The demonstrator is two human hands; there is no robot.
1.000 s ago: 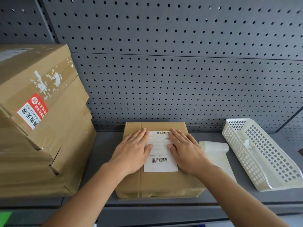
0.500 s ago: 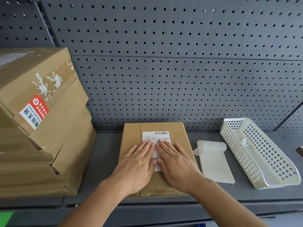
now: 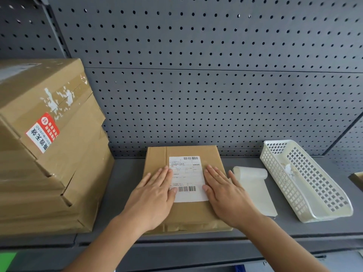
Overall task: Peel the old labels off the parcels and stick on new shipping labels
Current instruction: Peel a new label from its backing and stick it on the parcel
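A flat brown parcel [image 3: 157, 158] lies on the grey shelf [image 3: 125, 185] against the pegboard. A white shipping label [image 3: 187, 173] with two barcodes is stuck on its top. My left hand [image 3: 155, 195] lies flat with straight fingers on the parcel, along the label's left edge. My right hand [image 3: 224, 191] lies flat the same way along the label's right edge. A strip of pale backing paper [image 3: 255, 185], curled at its far end, lies on the shelf just right of the parcel.
A stack of large cardboard boxes [image 3: 49, 154] with a red and white sticker [image 3: 42, 132] fills the left of the shelf. A white slotted plastic basket [image 3: 306, 179] holding paper scraps stands at the right. The pegboard wall [image 3: 196, 75] closes the back.
Both hands met over the middle of the label half a second ago. They have since slid apart to its left and right edges, uncovering the label.
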